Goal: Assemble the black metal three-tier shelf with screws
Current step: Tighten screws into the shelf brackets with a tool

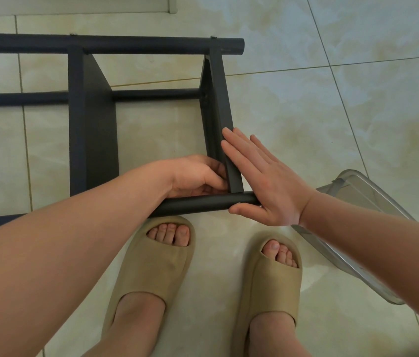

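Far screws were fitted; the near rail, gripped by the left hand and braced by the flat right hand, seemed unfastened.

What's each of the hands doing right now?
Left hand: curled, gripping the shelf panel near the tube.
Right hand: open, flat against the shelf panel.

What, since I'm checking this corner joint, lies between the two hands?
In the head view, the black shelf panel stands between the left hand and right hand, meeting the near tube.
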Available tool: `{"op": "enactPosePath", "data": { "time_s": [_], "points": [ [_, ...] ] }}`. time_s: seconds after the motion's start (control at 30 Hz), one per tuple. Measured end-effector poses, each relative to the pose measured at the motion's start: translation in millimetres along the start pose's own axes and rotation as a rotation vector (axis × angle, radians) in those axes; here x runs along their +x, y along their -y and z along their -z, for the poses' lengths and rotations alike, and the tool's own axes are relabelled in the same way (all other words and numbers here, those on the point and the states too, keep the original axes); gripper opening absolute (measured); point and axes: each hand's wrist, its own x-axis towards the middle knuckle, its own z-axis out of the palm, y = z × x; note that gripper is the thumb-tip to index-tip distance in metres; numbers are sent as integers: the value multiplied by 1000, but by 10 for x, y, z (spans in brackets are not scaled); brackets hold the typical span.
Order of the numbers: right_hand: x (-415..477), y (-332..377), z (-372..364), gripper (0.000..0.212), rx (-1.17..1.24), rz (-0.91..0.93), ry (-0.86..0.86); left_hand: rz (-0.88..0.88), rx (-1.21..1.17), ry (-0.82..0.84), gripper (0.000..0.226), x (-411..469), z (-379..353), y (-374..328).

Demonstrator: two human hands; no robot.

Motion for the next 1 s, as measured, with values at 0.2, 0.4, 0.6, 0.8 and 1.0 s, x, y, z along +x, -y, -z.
{"op": "enactPosePath", "data": {
  "time_s": [0.2,0.4,0.6,0.8,1.0],
  "points": [
    [-2,7,-3,98,2,0,-10,47,-18,54,25,6,15,26],
    [-1,6,-4,98,-1,-1,-1,4,33,5,21,10,20,29],
    [4,2,-5,98,-2,1,-1,-26,42,18,23,27,16,32],
    [-7,10,2,98,2,1,-9,-10,-3,30,16,28,13,31],
    [-4,7,-1,97,0,3,-13,-10,53,-10,12,47,9,54]
  ]
}}
